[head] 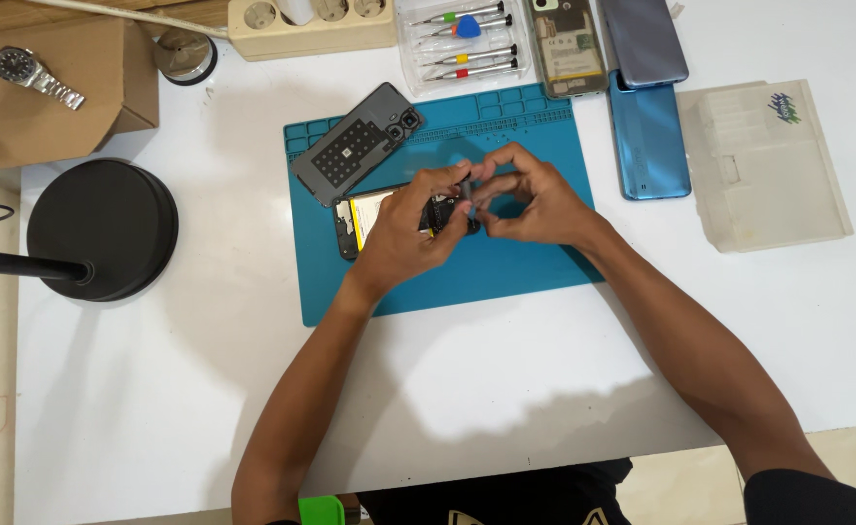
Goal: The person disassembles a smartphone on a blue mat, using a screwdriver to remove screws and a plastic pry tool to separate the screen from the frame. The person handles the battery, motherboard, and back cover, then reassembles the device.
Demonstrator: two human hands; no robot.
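An opened phone (362, 216) lies on the blue work mat (506, 267), its yellow battery showing. My left hand (408, 228) rests over the phone's right half and pinches a thin tool (467, 190) near its camera end. My right hand (530, 199) meets it from the right, fingertips closed around the same small spot. What sits between the fingertips is hidden. The phone's grey back cover (355, 144) lies inside-up on the mat's upper left corner.
A black lamp base (102, 228) stands at left beside a cardboard box (49, 92) with a wristwatch (34, 73). At the back: a power strip (311, 24), a clear screwdriver case (462, 44), another opened phone (569, 44), two phone covers (646, 136). A translucent plastic box (768, 165) lies right.
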